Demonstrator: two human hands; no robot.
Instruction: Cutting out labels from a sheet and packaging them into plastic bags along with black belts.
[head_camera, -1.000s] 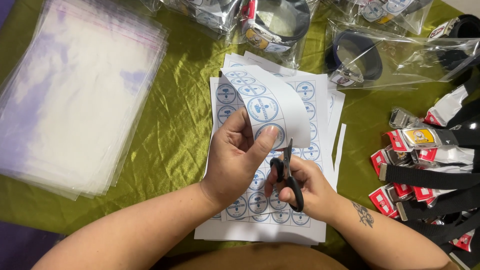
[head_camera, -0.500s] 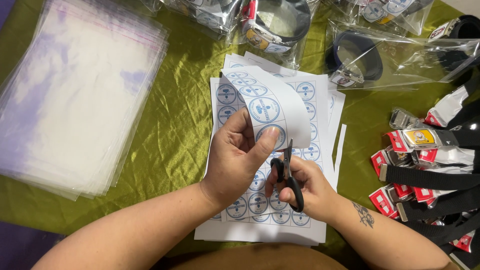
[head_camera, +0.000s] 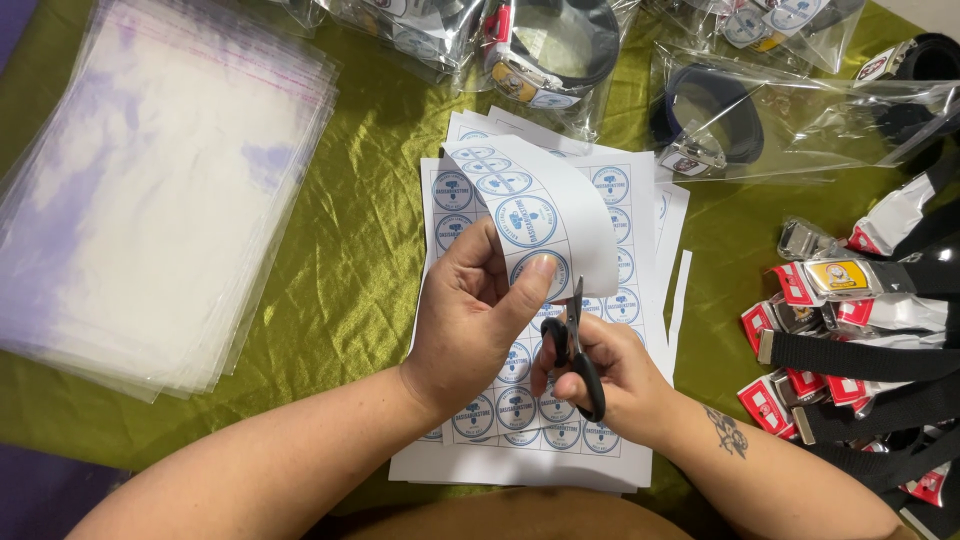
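The left hand (head_camera: 470, 320) pinches the curled sticker sheet (head_camera: 540, 205) upward so the scissors (head_camera: 578, 350), gripped in the right hand (head_camera: 605, 385), can cut beside it.

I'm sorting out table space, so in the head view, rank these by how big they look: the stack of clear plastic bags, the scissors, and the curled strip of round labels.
Largest to smallest:
1. stack of clear plastic bags
2. curled strip of round labels
3. scissors, partly hidden inside the right hand
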